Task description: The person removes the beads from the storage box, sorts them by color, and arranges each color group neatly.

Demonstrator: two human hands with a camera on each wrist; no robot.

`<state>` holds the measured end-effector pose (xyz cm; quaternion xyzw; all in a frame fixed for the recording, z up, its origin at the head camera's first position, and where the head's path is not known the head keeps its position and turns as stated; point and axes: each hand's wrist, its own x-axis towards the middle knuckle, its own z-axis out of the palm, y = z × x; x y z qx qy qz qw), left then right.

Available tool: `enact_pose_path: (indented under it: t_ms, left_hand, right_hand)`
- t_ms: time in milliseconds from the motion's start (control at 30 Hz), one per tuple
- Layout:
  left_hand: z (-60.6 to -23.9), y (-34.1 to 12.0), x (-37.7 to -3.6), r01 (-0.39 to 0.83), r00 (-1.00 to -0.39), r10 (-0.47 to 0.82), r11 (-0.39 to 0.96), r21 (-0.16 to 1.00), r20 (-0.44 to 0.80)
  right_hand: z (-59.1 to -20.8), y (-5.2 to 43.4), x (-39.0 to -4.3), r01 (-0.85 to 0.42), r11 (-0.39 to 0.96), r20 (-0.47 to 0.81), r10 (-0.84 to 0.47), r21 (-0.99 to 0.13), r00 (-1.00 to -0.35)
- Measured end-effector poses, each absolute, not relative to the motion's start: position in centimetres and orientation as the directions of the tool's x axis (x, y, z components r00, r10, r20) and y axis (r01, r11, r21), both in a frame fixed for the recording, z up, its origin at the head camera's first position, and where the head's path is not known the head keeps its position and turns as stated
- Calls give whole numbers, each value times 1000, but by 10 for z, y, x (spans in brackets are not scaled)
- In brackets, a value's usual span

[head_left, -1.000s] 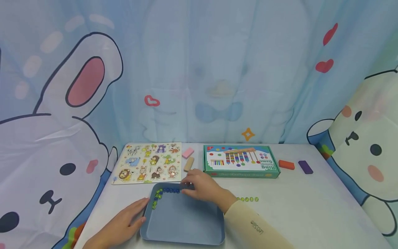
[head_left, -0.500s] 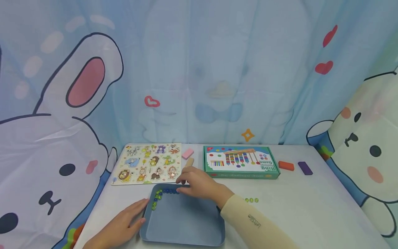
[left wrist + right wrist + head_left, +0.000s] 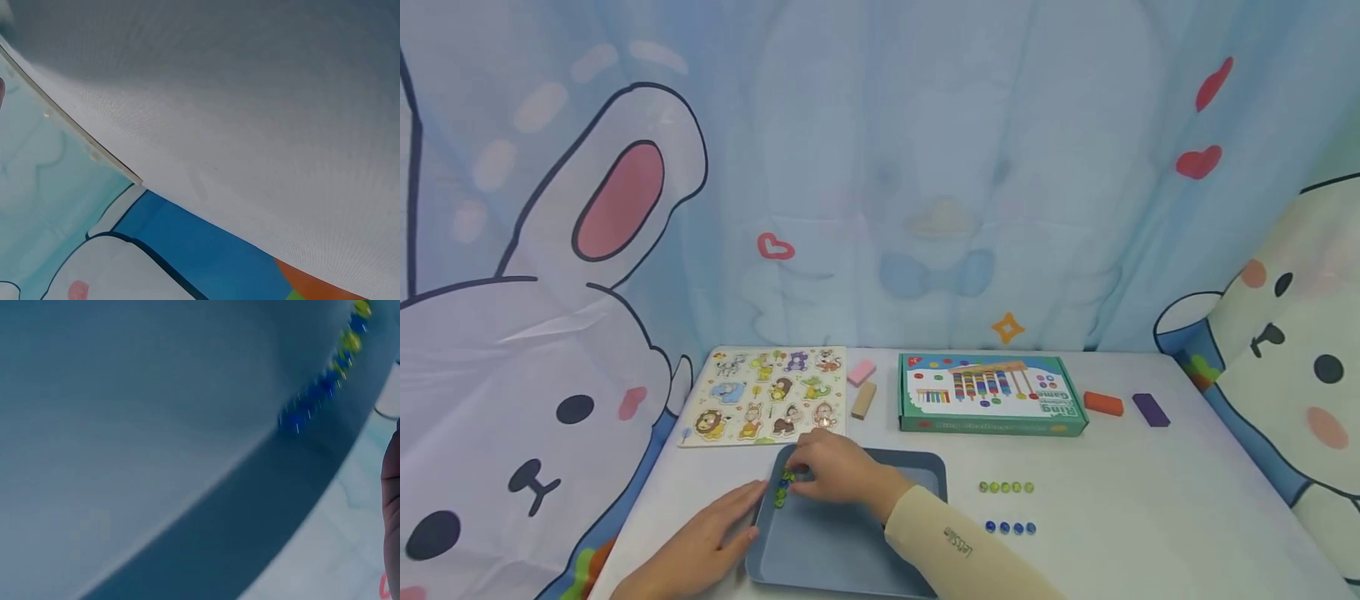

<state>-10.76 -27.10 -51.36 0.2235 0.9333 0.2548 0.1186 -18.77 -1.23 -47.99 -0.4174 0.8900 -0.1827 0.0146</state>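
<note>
A grey-blue tray (image 3: 842, 550) lies on the white table. Green and blue glass beads (image 3: 780, 498) line its back left corner, partly hidden by my right hand; the right wrist view shows them as a touching row of blue and yellow-green beads (image 3: 322, 387) along the wall. My right hand (image 3: 838, 471) reaches over the back rim with fingers bent down at these beads; whether it pinches one is hidden. With fingers fairly straight, my left hand (image 3: 703, 537) rests against the tray's left side. The left wrist view shows mostly table.
Right of the tray lie a row of green beads (image 3: 1006, 487) and a row of blue beads (image 3: 1011, 528). Behind stand an animal puzzle board (image 3: 767, 396), a green game box (image 3: 992, 393), and pink (image 3: 861, 372), wooden (image 3: 863, 401), orange (image 3: 1103, 403) and purple (image 3: 1151, 410) blocks.
My right hand has moved left along the tray's back rim to the corner beads. Its sleeve now uncovers the bead rows on the table. My left hand stays at the tray's side.
</note>
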Motion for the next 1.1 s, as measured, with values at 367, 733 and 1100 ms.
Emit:
enact_pose_path:
  t_ms: [367, 733, 1100]
  left_hand:
    - [-513, -270, -105, 364, -872, 479, 768, 526, -96]
    - [-509, -268, -106, 345, -876, 469, 770, 537, -110]
    - [-509, -268, -106, 336, -880, 460, 778, 531, -117]
  right_hand:
    - [-494, -41, -184, -757, 608, 68, -767, -240, -638]
    - [-494, -44, -182, -745, 623, 1, -767, -238, -641]
    - [-506, -51, -182, -775, 588, -11, -798, -232, -602]
